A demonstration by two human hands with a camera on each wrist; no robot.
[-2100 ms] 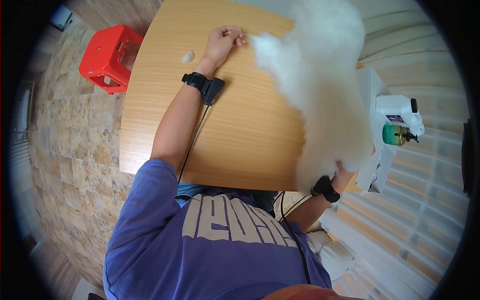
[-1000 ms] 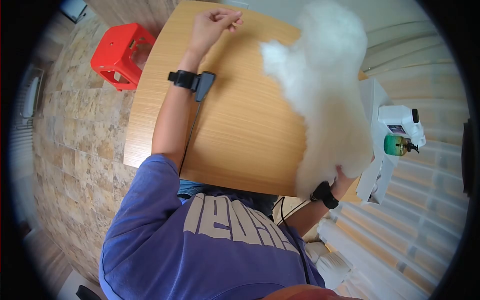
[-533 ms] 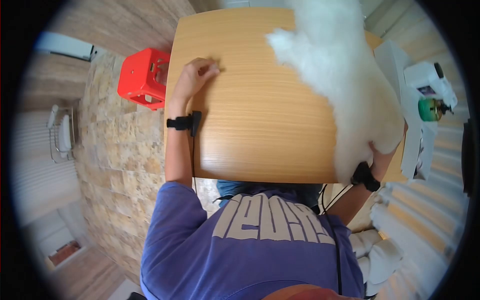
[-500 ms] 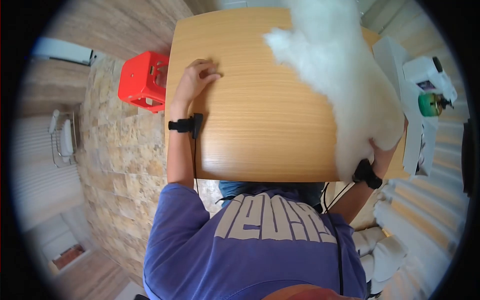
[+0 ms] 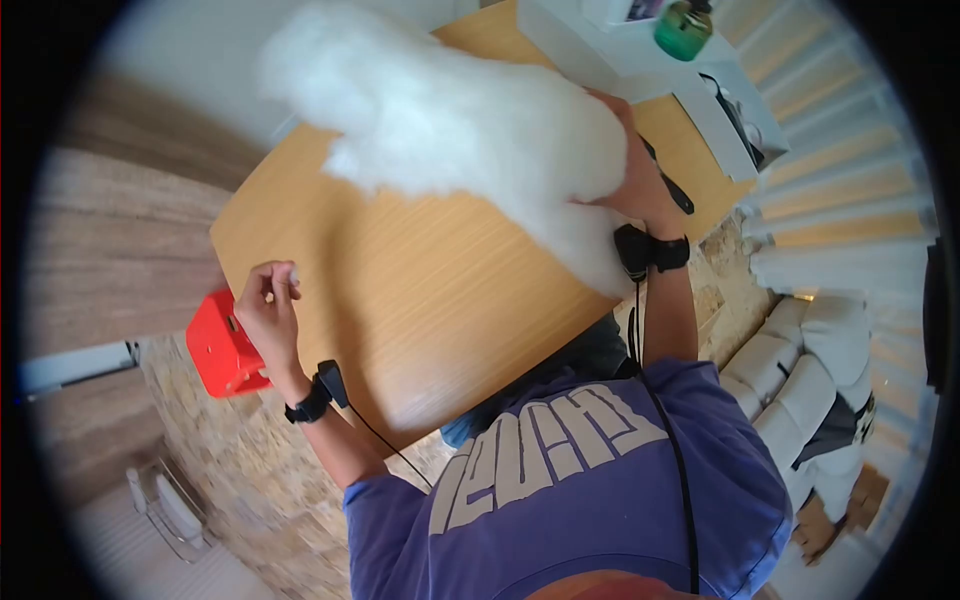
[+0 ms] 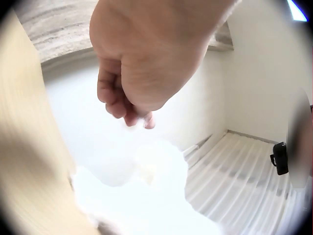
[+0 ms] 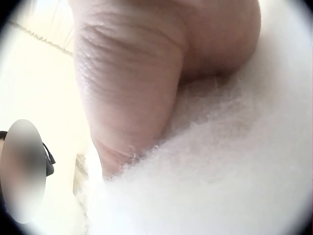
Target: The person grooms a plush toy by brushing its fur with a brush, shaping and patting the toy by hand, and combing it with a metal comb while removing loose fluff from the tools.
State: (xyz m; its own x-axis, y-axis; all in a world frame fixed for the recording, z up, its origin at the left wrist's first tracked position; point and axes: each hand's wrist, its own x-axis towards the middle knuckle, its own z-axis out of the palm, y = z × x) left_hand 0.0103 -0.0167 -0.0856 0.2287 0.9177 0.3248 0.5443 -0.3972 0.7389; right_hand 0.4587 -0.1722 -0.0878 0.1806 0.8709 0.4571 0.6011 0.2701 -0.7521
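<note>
A large fluffy mass of white fibre stuffing (image 5: 460,120) stretches over the far part of the wooden table (image 5: 400,290). My right hand (image 5: 640,185) grips its near right end, the thumb (image 7: 127,112) sunk into the fibres; the other fingers are mostly hidden by the fluff. Beyond the table's left edge in the head view is my left hand (image 5: 268,310), fingers curled, with a small whitish tuft (image 5: 293,274) pinched at the tips. The left wrist view shows those curled fingers (image 6: 115,105) from behind, apart from the big white mass (image 6: 142,196).
A red plastic stool (image 5: 222,345) stands left of the table. On the right are a white box (image 5: 715,125), a green pump bottle (image 5: 683,32) and a black-handled item (image 5: 678,192). A cable (image 5: 665,420) runs from the right wrist over the purple shirt.
My left hand has drawn away from the stuffing's loose tip toward the table's left side. The small tuft that lay on the table is gone from there. The head view has turned.
</note>
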